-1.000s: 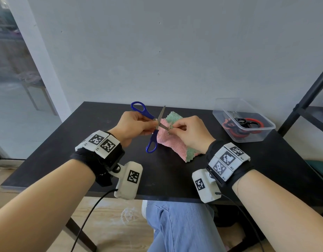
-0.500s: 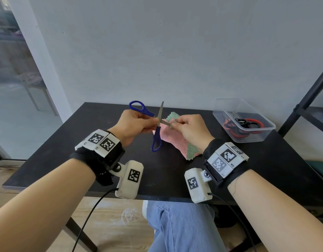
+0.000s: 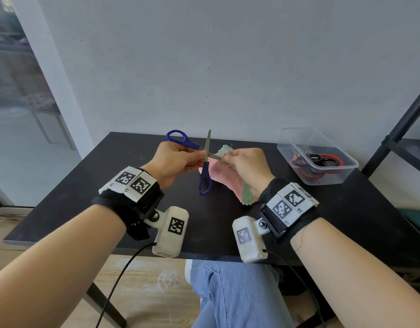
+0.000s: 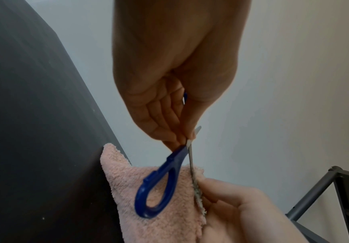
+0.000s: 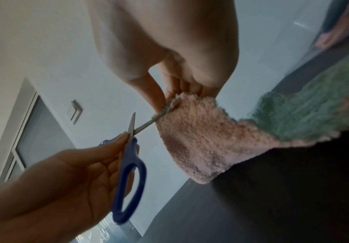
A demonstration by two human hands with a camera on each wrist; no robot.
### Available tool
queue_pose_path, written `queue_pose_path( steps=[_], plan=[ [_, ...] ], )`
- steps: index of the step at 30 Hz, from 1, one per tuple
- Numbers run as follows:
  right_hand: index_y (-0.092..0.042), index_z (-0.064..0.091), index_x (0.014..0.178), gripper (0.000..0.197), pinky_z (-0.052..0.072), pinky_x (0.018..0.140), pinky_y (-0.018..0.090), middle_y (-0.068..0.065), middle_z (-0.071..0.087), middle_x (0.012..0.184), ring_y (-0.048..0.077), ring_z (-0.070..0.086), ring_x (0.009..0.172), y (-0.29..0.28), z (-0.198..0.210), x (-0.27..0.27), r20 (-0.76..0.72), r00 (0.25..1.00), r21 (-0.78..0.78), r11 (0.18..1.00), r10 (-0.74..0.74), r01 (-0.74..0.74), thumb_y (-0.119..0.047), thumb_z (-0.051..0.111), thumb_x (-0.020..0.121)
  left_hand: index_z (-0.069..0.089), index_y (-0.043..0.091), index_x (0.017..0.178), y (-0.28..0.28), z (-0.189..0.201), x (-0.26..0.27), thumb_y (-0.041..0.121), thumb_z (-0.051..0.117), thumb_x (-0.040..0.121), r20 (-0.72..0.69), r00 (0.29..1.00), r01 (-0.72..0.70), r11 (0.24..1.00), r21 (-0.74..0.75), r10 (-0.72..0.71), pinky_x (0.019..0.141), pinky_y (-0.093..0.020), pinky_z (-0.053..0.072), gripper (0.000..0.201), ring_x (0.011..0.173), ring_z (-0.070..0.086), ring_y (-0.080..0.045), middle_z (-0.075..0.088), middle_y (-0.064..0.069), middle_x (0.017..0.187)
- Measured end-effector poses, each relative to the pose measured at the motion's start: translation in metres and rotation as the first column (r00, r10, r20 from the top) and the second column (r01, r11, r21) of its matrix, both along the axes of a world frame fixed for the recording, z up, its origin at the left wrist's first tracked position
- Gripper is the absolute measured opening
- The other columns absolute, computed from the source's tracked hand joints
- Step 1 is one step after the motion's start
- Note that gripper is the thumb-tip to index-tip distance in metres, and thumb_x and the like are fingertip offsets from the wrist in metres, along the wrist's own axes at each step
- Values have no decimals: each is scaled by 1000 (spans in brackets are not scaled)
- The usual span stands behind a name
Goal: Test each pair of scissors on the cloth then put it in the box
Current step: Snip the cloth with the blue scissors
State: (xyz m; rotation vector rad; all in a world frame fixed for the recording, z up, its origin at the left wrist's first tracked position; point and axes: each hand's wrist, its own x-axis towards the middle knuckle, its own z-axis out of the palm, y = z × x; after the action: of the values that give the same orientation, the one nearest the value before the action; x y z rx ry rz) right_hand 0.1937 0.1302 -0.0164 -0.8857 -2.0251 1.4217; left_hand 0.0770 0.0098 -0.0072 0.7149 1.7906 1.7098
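My left hand grips blue-handled scissors near the pivot, above the middle of the black table. The blades stand spread wide: one points up, the other lies against the edge of a pink and green cloth. My right hand pinches that cloth edge and lifts it; the cloth's far end trails on the table. In the left wrist view the scissors show one blue loop over the cloth. From the right wrist, the scissors meet the cloth at its pinched edge.
A clear plastic box stands at the back right of the table, holding red-handled and black-handled scissors. A dark metal shelf frame rises right of the table. My blue-jeaned legs are under the front edge.
Both hands have lifted the scissors and cloth edge slightly higher. The scissors have turned so the lower blue handle hangs more upright and the blades gape wider.
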Motion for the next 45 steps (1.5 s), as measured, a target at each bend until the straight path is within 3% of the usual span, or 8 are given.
queue_pose_path(
  steps=[6,12,17,28,33,37,40,45],
  plan=[
    [-8,71,77,13,50,75,30,9,68,88,18,63,80,10,2,3,-84,994,-172,984,-68,52,-8,63,87,66,-5,98,-4,1,-6,6,69,83,-43,999,29,999,-19,-29,62,-16,55,19,65,66,-6,70,-10,86],
    [-10,72,90,9,54,89,37,15,72,100,26,67,97,16,-6,11,-175,984,-245,969,-21,-23,-13,63,89,67,-2,96,-14,-3,-14,5,63,88,107,991,68,992,108,-79,68,-18,55,12,82,69,-12,72,-8,93],
    [-2,68,97,12,57,75,26,14,70,97,18,69,83,6,-13,12,-323,946,-505,843,14,-184,-4,62,88,67,1,96,-12,-4,-11,4,60,88,215,973,34,977,212,-80,66,-20,56,11,79,71,-12,74,-4,87],
    [7,62,110,23,49,98,46,23,67,102,30,69,83,-19,-3,1,-510,860,-608,706,5,-364,2,57,88,69,6,88,-2,-7,-4,4,59,89,276,956,21,964,266,-97,67,-19,56,10,73,71,-10,74,-2,79],
    [2,66,103,17,58,82,35,18,69,96,25,68,83,-23,-1,-1,-502,864,-606,727,-36,-322,0,59,88,68,4,89,0,-10,-4,5,60,88,229,967,54,967,249,-113,70,-22,57,8,75,71,-12,74,-4,81],
    [4,67,100,16,56,85,39,22,68,97,29,67,85,-26,-2,-4,-500,862,-607,744,-84,-280,-2,62,86,68,3,88,1,-10,-6,4,60,88,160,982,63,971,229,-102,70,-22,57,8,74,69,-12,72,-3,79],
    [9,65,97,15,58,62,31,20,69,84,25,69,70,-30,-1,-6,-510,853,-591,766,-110,-254,-2,60,89,67,1,85,3,-8,-4,1,62,86,83,996,22,976,219,-41,66,-19,55,5,71,68,-12,70,-6,79],
    [7,69,91,15,55,53,24,14,70,72,19,69,59,-27,-3,-4,-438,895,-480,864,-85,-152,-7,64,88,67,-2,89,3,-9,-8,1,66,84,5,1000,-1,986,167,0,75,-25,58,6,83,66,-24,68,-21,97]
  ],
)
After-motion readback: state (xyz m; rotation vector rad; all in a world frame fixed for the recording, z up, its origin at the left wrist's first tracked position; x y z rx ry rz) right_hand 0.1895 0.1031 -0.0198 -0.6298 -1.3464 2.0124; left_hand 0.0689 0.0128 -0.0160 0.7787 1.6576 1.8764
